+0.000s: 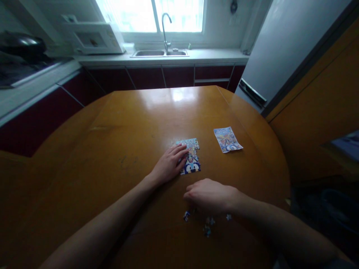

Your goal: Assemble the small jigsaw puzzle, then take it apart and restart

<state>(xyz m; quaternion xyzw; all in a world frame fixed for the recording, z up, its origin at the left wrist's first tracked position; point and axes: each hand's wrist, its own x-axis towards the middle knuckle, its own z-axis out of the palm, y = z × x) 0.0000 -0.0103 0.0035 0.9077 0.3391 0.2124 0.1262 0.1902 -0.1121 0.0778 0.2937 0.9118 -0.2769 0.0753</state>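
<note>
Brown glossy wood forms the rounded counter, on which a flat, partly joined, blue-and-multicoloured jigsaw puzzle lies beneath the spread, relaxed left hand. The right hand curls on its near side, fingertips hidden; whether it pinches anything, I cannot tell. The puzzle is probably light, stiff card, weak at its joints: better pressed flat than lifted by one edge. Small, knobbed loose pieces near the right hand suit a pinch on opposite edges.
</note>
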